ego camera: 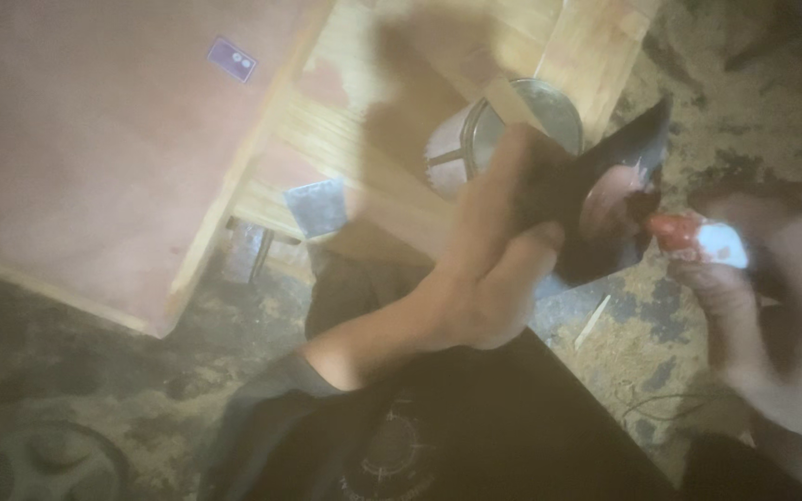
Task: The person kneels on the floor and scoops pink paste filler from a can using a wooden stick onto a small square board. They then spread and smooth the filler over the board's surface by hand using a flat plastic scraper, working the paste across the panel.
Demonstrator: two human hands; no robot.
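Observation:
My left hand [494, 250] grips a dark shoe [616, 186] with a pointed toe and holds it up in front of me. The shoe's pale inner sole faces my right hand. My right hand [772, 306] is shut on a small tube [703, 238] with a red nozzle end and a white body. The tube's tip touches the shoe's edge. The picture is blurred, so finer detail is lost.
A wooden bench or table frame [364, 139] stands at the upper middle, with a round metal tin [512, 125] behind my left hand. A pinkish wall or board [95, 158] fills the left. The dirty floor [624, 353] holds a wood sliver. My dark clothing [475, 436] lies below.

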